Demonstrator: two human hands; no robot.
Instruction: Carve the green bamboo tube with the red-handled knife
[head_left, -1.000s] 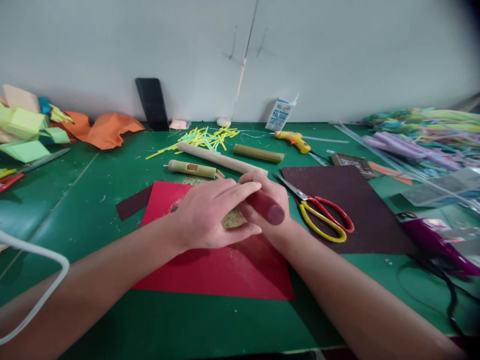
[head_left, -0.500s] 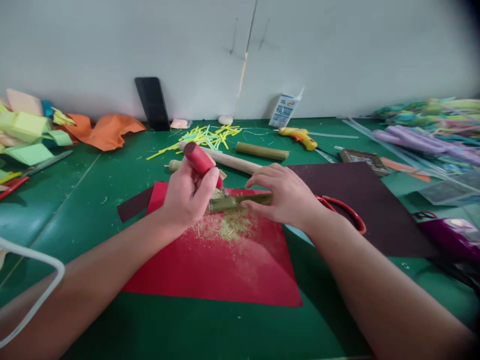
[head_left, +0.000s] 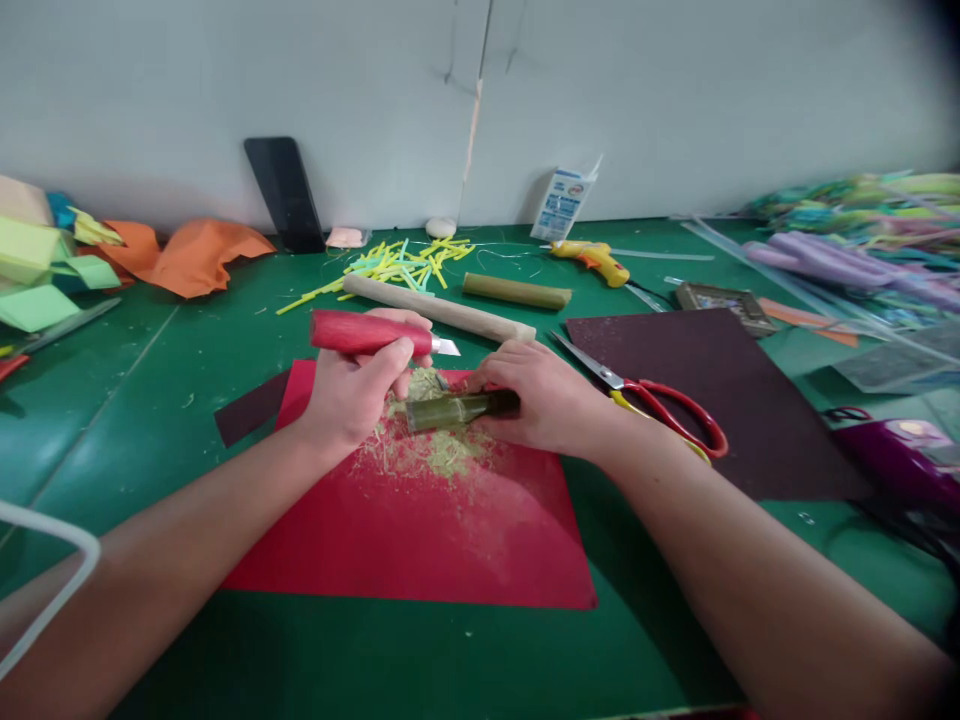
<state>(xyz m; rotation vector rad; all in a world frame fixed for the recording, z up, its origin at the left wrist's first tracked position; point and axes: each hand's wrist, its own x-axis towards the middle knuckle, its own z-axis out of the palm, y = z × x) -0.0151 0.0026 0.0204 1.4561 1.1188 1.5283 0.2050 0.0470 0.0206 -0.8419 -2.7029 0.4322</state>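
Observation:
A knife with a red handle lies across my left hand, its short blade pointing right. My left hand is closed round the handle, with the blade raised above the work and touching nothing. My right hand grips the right end of a green bamboo tube, which is held low over a red sheet. Pale green shavings are scattered on the sheet around the tube.
Scissors lie on a dark sheet at right. Behind are a wooden stick, another bamboo piece, yellow strips, a yellow glue gun and a leaning phone.
The knife has swung from a steep tilt to nearly level and its blade has come away from the bamboo. My right hand has closed round the tube. The view has shifted slightly.

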